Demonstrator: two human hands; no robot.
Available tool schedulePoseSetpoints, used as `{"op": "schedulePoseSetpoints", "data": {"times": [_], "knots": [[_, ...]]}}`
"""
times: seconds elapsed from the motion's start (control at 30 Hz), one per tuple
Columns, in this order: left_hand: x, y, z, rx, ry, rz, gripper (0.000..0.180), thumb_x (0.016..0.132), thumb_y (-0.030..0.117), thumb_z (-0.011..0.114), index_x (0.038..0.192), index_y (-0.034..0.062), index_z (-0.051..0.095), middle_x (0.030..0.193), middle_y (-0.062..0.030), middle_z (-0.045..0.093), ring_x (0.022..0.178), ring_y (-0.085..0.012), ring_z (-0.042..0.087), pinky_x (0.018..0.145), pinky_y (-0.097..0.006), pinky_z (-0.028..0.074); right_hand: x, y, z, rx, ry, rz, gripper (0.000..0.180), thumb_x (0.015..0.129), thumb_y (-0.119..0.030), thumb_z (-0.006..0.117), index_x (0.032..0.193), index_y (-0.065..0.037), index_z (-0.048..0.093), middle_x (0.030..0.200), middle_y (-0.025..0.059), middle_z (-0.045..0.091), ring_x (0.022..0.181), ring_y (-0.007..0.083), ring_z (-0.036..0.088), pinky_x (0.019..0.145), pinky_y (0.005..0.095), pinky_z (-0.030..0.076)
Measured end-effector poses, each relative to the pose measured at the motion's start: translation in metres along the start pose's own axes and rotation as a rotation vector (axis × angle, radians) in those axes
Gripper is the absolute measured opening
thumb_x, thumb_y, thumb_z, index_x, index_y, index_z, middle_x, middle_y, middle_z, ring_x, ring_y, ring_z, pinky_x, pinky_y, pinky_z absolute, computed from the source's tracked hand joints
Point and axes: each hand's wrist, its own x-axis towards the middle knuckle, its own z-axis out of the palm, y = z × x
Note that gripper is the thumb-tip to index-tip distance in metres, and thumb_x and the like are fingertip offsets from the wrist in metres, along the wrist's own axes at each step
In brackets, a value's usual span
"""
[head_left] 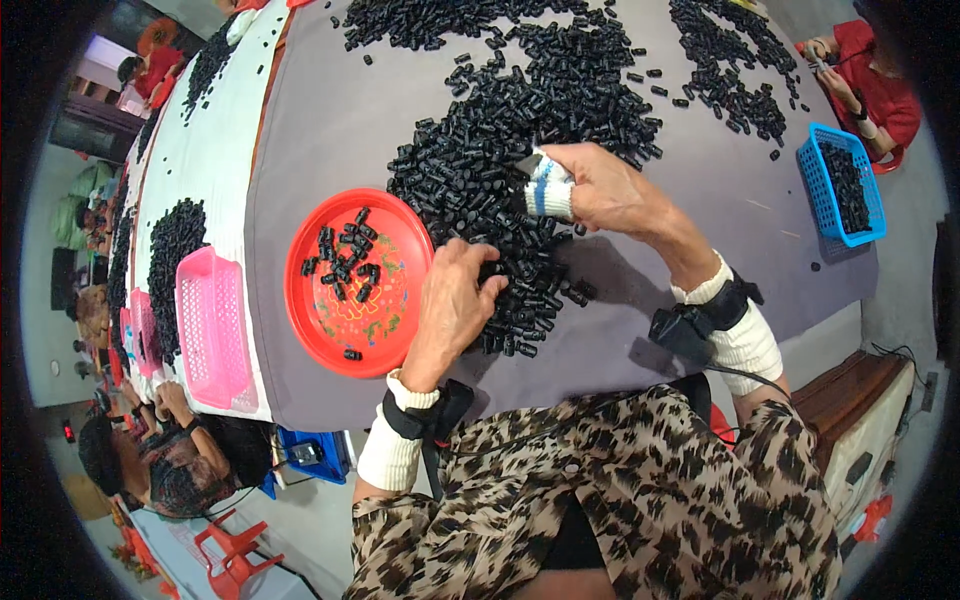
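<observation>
Black parts (pixel 510 200): heaped on the grey table (pixel 330 120), mid-scene, a few strewn far right
Left hand (pixel 452 300): pressed palm-down on the near edge of the heap, fingers curled over parts; what is gripped cannot be told
Right hand (pixel 600 190): closed, pinching at the heap top, white-and-blue wrap on one finger
Red plate (pixel 358 282): left of the heap, a few parts held
Risk: parts could be swept off the near table edge by the left hand, or dropped short of the plate

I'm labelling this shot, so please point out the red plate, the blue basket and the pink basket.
red plate (pixel 392 222): head view, bare upper rim.
blue basket (pixel 812 185): head view, left wall.
pink basket (pixel 212 330): head view, its mesh bottom.
</observation>
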Motion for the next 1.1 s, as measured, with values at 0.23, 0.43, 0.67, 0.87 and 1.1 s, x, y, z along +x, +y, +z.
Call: {"op": "schedulePoseSetpoints", "data": {"times": [0.23,0.43,0.67,0.87,1.1], "knots": [[0.008,-0.002,0.006,0.019,-0.051,-0.039,0.013,0.074,0.005,0.064,0.086,0.0011,0.061,0.078,-0.0101,0.056,0.077,-0.0262,0.055,0.069,-0.035,0.044,0.004,0.008,0.006,0.034,-0.032,-0.083,0.02,0.076,-0.021,0.058,0.08,-0.001,0.056,0.066,0.0101,0.058,0.058,0.0173,0.05,0.057,0.0327,0.04],[0.018,0.01,-0.063,-1.124,0.101,-0.272,0.013,0.082,0.003,0.06,0.094,-0.0006,0.061,0.085,-0.0065,0.063,0.075,-0.0111,0.059,0.069,-0.023,0.047,0.002,-0.023,0.006,0.127,-0.058,-0.107,0.02,0.076,-0.019,0.065,0.08,-0.002,0.056,0.061,0.0006,0.052,0.058,0.0076,0.043,0.053,0.0265,0.037],[0.017,0.029,-0.096,-1.438,0.184,-0.038,0.02,0.082,0.003,0.06,0.1,-0.0039,0.058,0.092,-0.0122,0.063,0.082,-0.0158,0.062,0.074,-0.026,0.05,0.012,-0.067,0.029,0.213,-0.105,-0.327,0.029,0.071,-0.022,0.073,0.08,-0.002,0.054,0.062,-0.0011,0.053,0.059,0.0051,0.043,0.052,0.025,0.038],[0.014,0.032,-0.103,-1.454,0.243,0.013,0.021,0.081,0.002,0.062,0.1,-0.0041,0.059,0.091,-0.012,0.064,0.082,-0.0151,0.061,0.074,-0.025,0.049,0.017,-0.081,0.036,0.177,-0.131,-0.349,0.033,0.071,-0.025,0.074,0.08,-0.002,0.052,0.062,-0.0005,0.05,0.058,0.0068,0.043,0.051,0.0259,0.038],[0.013,0.031,-0.11,-1.393,0.263,0.02,0.018,0.08,0.001,0.061,0.098,-0.0045,0.059,0.093,-0.0122,0.063,0.08,-0.0152,0.061,0.074,-0.025,0.05,0.015,-0.091,0.033,0.221,-0.07,-0.36,0.021,0.077,-0.018,0.068,0.082,-0.004,0.054,0.062,-0.0055,0.046,0.057,0.0028,0.038,0.049,0.0221,0.033]]}}
